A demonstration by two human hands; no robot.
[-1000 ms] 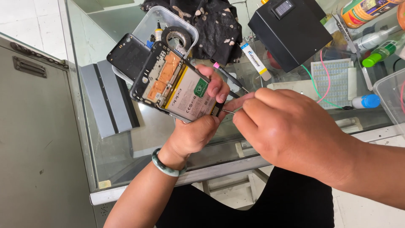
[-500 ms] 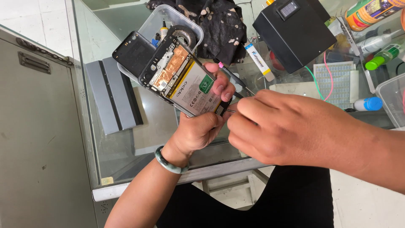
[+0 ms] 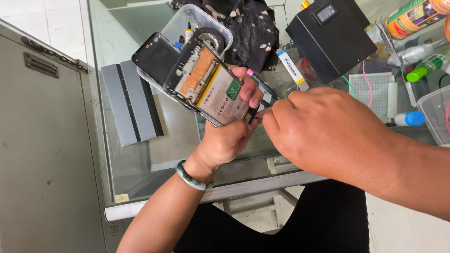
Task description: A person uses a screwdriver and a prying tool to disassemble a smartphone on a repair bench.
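My left hand (image 3: pixel 229 136) grips an opened smartphone (image 3: pixel 206 82) with its back cover off; the battery, an orange flex cable and the circuit board face me. A green bead bracelet (image 3: pixel 193 176) circles that wrist. My right hand (image 3: pixel 323 131) is closed on a thin metal tool (image 3: pixel 259 115), likely tweezers, whose tip touches the phone's lower edge beside my left fingers. Most of the tool is hidden inside my fist. The phone is tilted and held above a glass-topped table (image 3: pixel 178 154).
On the glass stand a clear plastic tub (image 3: pixel 201 21) with small parts, a black spotted cloth (image 3: pixel 251 33), a black box with a small display (image 3: pixel 330 37), a white tube (image 3: pixel 290 68), bottles at the right (image 3: pixel 424 70) and a clear box (image 3: pixel 438 115). A grey metal cabinet (image 3: pixel 44 140) stands left.
My left hand has turned and lifted the phone slightly up and left. My right hand has stayed pressed to the phone's lower edge with the tool.
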